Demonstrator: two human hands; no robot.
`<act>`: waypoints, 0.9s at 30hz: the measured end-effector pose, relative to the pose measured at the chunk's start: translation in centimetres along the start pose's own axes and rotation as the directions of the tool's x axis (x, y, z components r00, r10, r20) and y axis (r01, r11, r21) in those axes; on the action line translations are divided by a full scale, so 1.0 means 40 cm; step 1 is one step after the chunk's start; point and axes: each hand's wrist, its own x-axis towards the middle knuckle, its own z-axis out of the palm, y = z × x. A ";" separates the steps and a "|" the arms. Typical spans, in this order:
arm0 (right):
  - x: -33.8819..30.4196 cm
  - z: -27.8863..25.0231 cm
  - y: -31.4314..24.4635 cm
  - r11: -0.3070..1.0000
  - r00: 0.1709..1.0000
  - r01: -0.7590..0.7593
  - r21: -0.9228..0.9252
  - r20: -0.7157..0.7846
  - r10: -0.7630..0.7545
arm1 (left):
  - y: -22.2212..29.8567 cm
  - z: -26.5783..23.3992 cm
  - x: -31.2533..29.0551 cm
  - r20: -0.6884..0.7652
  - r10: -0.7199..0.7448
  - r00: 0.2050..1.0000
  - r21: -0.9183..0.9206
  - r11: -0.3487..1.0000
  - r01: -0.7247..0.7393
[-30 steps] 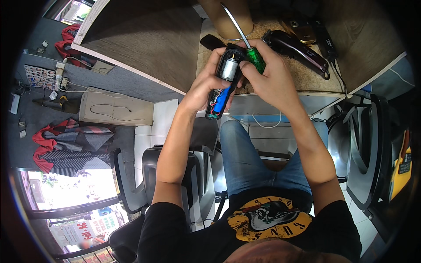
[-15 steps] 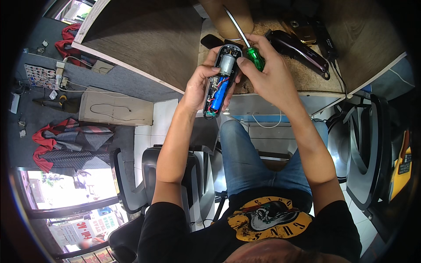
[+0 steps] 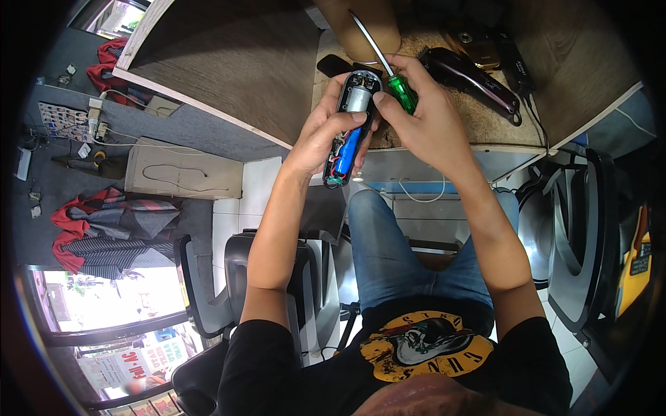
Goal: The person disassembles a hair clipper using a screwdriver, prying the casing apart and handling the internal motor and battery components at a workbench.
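Note:
An opened hair clipper body (image 3: 352, 142) lies tilted in my left hand (image 3: 320, 135), above the shelf's front edge. Inside its black shell show a silver motor, a blue battery cell and red wires. My left thumb reaches across the battery's upper end, just below the motor. My right hand (image 3: 433, 125) has a screwdriver (image 3: 402, 90) with a green handle tucked in it, its metal shaft pointing up and away to the left. My right thumb and fingers are beside the clipper's upper right edge; whether they touch it I cannot tell.
On the wooden shelf (image 3: 517, 139) lies a dark hair clipper (image 3: 473, 84), with a black corded device (image 3: 515, 66) beside it. A black flat piece (image 3: 334, 66) lies behind my left hand. Salon chairs (image 3: 579, 236) stand to the right and left. A cardboard box (image 3: 184, 166) is at left.
My left thumb has slid right, from the clipper's left edge onto the top of the battery. The screwdriver tip has shifted slightly left; the clipper body has hardly moved.

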 end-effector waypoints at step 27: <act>0.001 -0.002 -0.017 1.000 0.999 -0.004 -0.005 0.047 0.004 | -0.034 -0.053 0.007 0.093 -0.087 0.992 -0.212 0.972 0.105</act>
